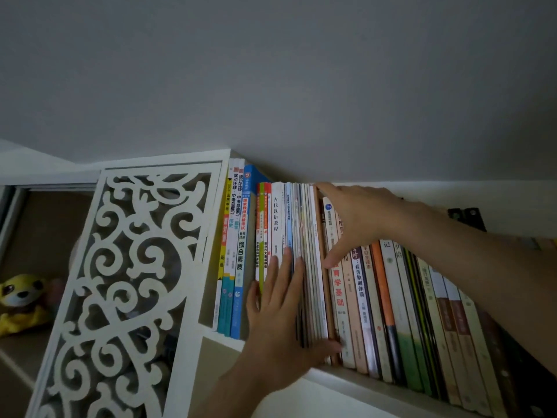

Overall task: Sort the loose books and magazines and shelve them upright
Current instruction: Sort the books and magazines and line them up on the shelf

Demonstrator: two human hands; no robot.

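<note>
A bundle of thin books and magazines (307, 233) stands upright in a white shelf (340, 377), spines toward me. My left hand (277, 324) lies over the lower spines with its fingers spread, and its thumb wraps round the bundle's bottom right corner. My right hand (361, 218) reaches over the tops just right of the bundle. Its fingers hook behind a thin brown book (324, 236) and its thumb presses down on the spines. To the right, a long row of upright books (398, 297) leans slightly. Left of the bundle are a white-spined book (275, 218) and several red and green ones.
Three taller study guides (236, 236) stand at the shelf's left end against a white carved lattice panel (126, 267). A yellow plush toy (21, 300) sits in the compartment at far left. A plain grey wall (271, 70) rises above the shelf.
</note>
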